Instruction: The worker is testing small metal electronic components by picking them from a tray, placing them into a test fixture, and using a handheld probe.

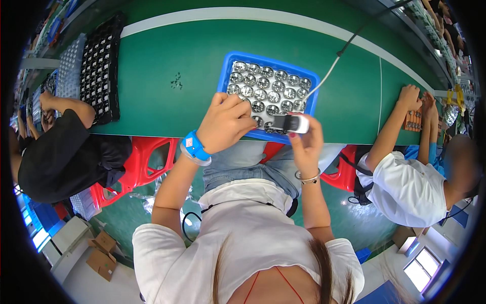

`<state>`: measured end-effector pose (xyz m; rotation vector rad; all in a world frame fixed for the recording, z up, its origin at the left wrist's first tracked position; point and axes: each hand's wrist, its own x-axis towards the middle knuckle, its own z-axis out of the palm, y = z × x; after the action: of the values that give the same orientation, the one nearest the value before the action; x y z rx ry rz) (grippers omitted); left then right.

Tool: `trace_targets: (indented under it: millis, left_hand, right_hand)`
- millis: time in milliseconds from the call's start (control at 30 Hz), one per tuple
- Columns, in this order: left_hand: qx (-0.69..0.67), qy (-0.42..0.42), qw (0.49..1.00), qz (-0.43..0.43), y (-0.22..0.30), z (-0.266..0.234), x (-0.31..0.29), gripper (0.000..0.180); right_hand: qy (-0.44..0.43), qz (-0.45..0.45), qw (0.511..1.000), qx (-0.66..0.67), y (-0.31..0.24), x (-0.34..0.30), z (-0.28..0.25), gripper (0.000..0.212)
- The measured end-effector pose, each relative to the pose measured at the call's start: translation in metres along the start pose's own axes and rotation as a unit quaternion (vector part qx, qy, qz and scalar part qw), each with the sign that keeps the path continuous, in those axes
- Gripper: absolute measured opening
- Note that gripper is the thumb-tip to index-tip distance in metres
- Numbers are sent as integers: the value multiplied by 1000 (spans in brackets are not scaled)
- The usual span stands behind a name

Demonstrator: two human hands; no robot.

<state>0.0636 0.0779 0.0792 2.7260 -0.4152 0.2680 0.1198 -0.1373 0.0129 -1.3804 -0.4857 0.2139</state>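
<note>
A blue tray (221, 76) on the green table holds rows of round, shiny silver cups (263, 82) in a pale insert. My left hand (228, 121) is curled over the tray's near left part, its fingertips drawn together; whatever they may grip is hidden. Around that wrist sits a blue band. My right hand (310, 144) grips a small black-and-white hand-held device (293, 123) by its white end. The device's grey end points left, over the near right cups. A thin cable (326, 76) runs down toward the device; I cannot tell whether it joins it.
Small dark pieces (176, 81) lie scattered left of the tray. Farther left stand a black compartment tray (98, 71) and a clear plastic tray (71, 66). Co-workers sit on both sides; the right one's hands (412, 99) are above orange-brown pieces (413, 120). Red stools (147, 157) stand below the table edge.
</note>
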Motion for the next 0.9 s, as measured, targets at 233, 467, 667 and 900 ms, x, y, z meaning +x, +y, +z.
trace_targets:
  millis: [233,467,667,900]
  left_hand:
    - [-56,41,996,-56,-2,5,7,12]
    - [-35,61,997,-11,-5,8,20,14]
    - [-35,75,997,-8,-5,3,21,14]
    - [-18,33,999,-19,-15,9,22,15]
  right_hand:
    - [-26,-41,992,-115,-8,20,-12,36]
    - [-96,-88,966,-225,-25,33,-3,33]
    - [-46,-65,988,-129,-6,24,-3,36]
    - [11,-46,995,-93,-14,38,-8,36]
